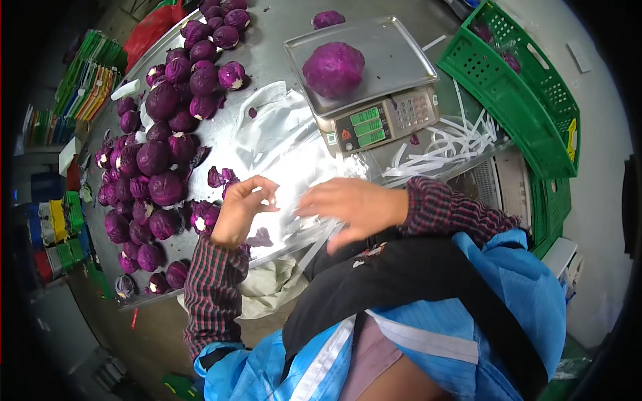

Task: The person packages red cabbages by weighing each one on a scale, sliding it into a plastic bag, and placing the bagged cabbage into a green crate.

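My left hand (pixel 242 208) is over the near edge of the metal table, thumb and fingers curled into a pinch. Whatever is in it, if anything, is too small to make out. Over a pile of clear plastic bags (pixel 292 150), my right hand (pixel 351 204) lies stretched out, palm down and fingers extended. Loose purple leaves (pixel 224 178) are close to my left hand, beside a heap of red cabbages (pixel 159 157). One larger red cabbage (pixel 333 69) sits on the steel pan of a digital scale (pixel 374 120), whose green display is lit.
White strips (pixel 445 148) lie in a tangle right of the scale. A green crate (pixel 511 77) stands at the far right. Another piece of red cabbage (pixel 328 19) is behind the scale. A pale sack (pixel 271 289) hangs below the table's near edge. Stacked crates (pixel 93 83) are at the left.
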Tool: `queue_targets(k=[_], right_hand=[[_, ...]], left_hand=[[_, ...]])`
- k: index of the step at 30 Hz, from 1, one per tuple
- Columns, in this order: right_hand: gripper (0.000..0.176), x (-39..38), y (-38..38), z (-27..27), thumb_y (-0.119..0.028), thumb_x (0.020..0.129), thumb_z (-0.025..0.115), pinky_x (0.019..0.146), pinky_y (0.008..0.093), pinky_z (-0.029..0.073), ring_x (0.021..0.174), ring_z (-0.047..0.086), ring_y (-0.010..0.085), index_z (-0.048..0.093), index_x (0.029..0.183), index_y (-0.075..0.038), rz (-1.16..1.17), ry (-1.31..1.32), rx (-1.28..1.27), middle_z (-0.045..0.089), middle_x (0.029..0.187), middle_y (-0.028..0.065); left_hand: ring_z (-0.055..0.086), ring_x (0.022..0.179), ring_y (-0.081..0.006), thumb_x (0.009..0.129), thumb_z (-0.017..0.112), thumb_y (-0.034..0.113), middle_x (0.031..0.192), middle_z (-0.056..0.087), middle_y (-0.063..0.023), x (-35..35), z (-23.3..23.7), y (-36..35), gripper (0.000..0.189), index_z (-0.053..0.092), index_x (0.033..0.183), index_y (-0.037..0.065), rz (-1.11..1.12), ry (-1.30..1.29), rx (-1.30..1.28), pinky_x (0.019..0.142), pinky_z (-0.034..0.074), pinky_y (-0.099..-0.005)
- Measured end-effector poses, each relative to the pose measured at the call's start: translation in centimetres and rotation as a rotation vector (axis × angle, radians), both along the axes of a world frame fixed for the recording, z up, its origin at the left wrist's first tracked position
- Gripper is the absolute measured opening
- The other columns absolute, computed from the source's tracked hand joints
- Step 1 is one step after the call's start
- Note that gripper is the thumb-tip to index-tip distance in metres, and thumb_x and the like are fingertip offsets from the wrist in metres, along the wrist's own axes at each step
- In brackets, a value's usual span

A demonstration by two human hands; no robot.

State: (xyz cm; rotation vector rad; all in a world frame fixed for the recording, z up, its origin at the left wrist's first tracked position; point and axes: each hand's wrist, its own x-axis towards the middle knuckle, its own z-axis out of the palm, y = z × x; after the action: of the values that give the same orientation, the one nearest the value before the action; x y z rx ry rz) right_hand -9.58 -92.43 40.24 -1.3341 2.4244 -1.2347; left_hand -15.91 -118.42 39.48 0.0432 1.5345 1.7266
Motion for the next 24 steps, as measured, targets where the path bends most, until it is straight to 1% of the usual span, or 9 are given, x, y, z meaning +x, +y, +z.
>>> queue_targets(k=[5,7,9,11,13,16,19,22,24], right_hand=[[0.055,-1.6,0.2,-3.7,-0.024,0.079,0.070,0.088,0.0400,0.044,0.110,0.056,0.0270,0.051,0.126,-0.004,-0.189,0.065,0.278,0.061,0.113,0.0113],[0.052,-2.7,1.8,-4.7,-0.020,0.078,0.072,0.079,0.0383,0.049,0.086,0.066,0.0199,0.055,0.123,-0.002,-0.305,-0.454,0.053,0.068,0.096,0.0095],[0.044,-3.5,2.1,-3.5,-0.019,0.081,0.070,0.074,0.0357,0.050,0.082,0.066,0.0178,0.057,0.120,-0.002,-0.246,-0.524,-0.076,0.068,0.092,0.0093],[0.037,-3.9,2.2,-2.1,-0.018,0.083,0.068,0.069,0.0331,0.052,0.077,0.067,0.0157,0.060,0.116,-0.002,-0.194,-0.603,-0.207,0.069,0.089,0.0091],[0.024,-4.4,2.3,-1.2,-0.016,0.090,0.060,0.068,0.0286,0.052,0.080,0.065,0.0161,0.061,0.106,0.002,-0.191,-1.128,-0.466,0.067,0.088,0.0096],[0.025,-5.1,4.9,-1.4,-0.017,0.091,0.060,0.063,0.0239,0.052,0.080,0.065,0.0130,0.060,0.108,0.002,-0.315,-1.117,-0.506,0.066,0.088,0.0080],[0.023,-5.7,8.6,-4.3,-0.014,0.091,0.059,0.054,0.0211,0.049,0.070,0.062,0.0099,0.061,0.108,0.001,-0.504,-1.039,-0.499,0.064,0.082,0.0050],[0.020,-8.0,11.0,-5.2,-0.011,0.090,0.058,0.051,0.0197,0.044,0.061,0.056,0.0068,0.063,0.106,0.000,-0.786,-0.880,-0.506,0.063,0.078,0.0031],[0.018,-11.5,11.8,-4.9,-0.012,0.089,0.059,0.049,0.0209,0.039,0.056,0.050,0.0061,0.065,0.103,-0.001,-1.027,-0.338,-0.407,0.062,0.073,0.0024]], left_hand=[[0.059,0.081,-0.0123,0.088,0.054,0.000,0.095,0.061,-0.0045,-1.7,-0.3,-0.1,0.024,0.061,0.111,-0.002,0.399,-0.177,0.237,0.077,0.052,-0.0268],[0.060,0.085,-0.0143,0.086,0.056,0.000,0.101,0.060,-0.0057,-1.2,-0.2,-0.8,0.024,0.061,0.110,-0.001,0.339,-0.086,0.127,0.080,0.052,-0.0297],[0.060,0.089,-0.0163,0.085,0.058,0.000,0.106,0.059,-0.0068,-1.0,0.4,-0.5,0.024,0.062,0.109,0.000,0.273,-0.003,0.014,0.084,0.051,-0.0325],[0.058,0.099,-0.0196,0.082,0.062,0.001,0.109,0.057,-0.0063,-0.7,1.4,0.9,0.025,0.062,0.107,-0.001,-0.202,1.144,-0.518,0.089,0.046,-0.0329],[0.055,0.105,-0.0228,0.084,0.061,0.006,0.113,0.057,-0.0108,-1.4,1.9,1.6,0.020,0.064,0.102,-0.001,-0.237,1.227,-0.543,0.092,0.042,-0.0344],[0.060,0.087,-0.0173,0.096,0.051,0.014,0.082,0.063,-0.0081,-2.5,0.2,1.8,0.017,0.061,0.101,0.001,-0.105,0.502,-0.029,0.078,0.045,-0.0307],[0.057,0.074,-0.0143,0.099,0.044,0.017,0.072,0.060,-0.0033,-4.4,-3.1,5.2,0.021,0.058,0.099,0.001,-0.039,0.270,-0.027,0.066,0.044,-0.0291],[0.054,0.066,-0.0202,0.097,0.046,0.018,0.069,0.054,-0.0108,-7.3,-6.4,10.9,0.020,0.056,0.096,0.001,0.163,0.513,-0.259,0.062,0.044,-0.0335],[0.054,0.066,-0.0298,0.096,0.048,0.019,0.073,0.053,-0.0180,-10.4,-6.7,14.2,0.019,0.053,0.095,0.001,0.304,0.774,-0.367,0.063,0.044,-0.0385]])
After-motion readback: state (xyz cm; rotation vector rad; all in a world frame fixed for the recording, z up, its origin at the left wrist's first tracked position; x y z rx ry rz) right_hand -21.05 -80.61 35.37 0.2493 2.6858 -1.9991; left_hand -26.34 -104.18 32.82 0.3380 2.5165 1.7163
